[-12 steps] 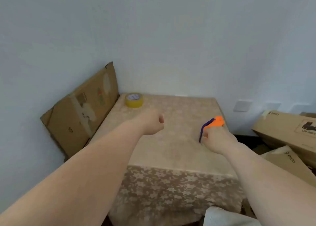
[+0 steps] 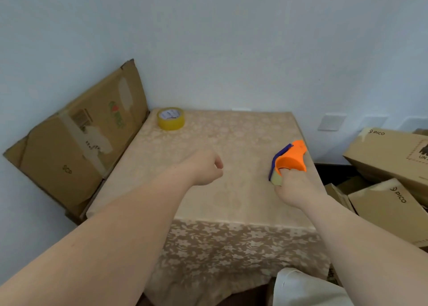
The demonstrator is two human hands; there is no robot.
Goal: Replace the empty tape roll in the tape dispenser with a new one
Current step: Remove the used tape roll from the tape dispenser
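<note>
Right hand [image 2: 293, 187] grips orange-and-purple plastic tape dispenser [image 2: 289, 158] at table's [image 2: 220, 201] 3 o'clock edge. Left hand [image 2: 203, 167] fisted, empty, mid-table. Yellow tape roll [image 2: 171, 118] at 11 o'clock corner, path unobstructed. Flattened cardboard [image 2: 76, 138] left, cardboard boxes [image 2: 391, 166] right.

Floral-clothed table [image 2: 220, 196], yellow tape roll [image 2: 171, 118] at far-left corner

An orange tape dispenser [image 2: 291, 158] with a dark blue edge is seen near the right edge of the table [image 2: 231, 189], tilted, with a pale, empty-looking tape roll [image 2: 276, 178] at its lower end. A full yellow tape roll [image 2: 171, 118] is laid flat at the table's far left corner.
</note>
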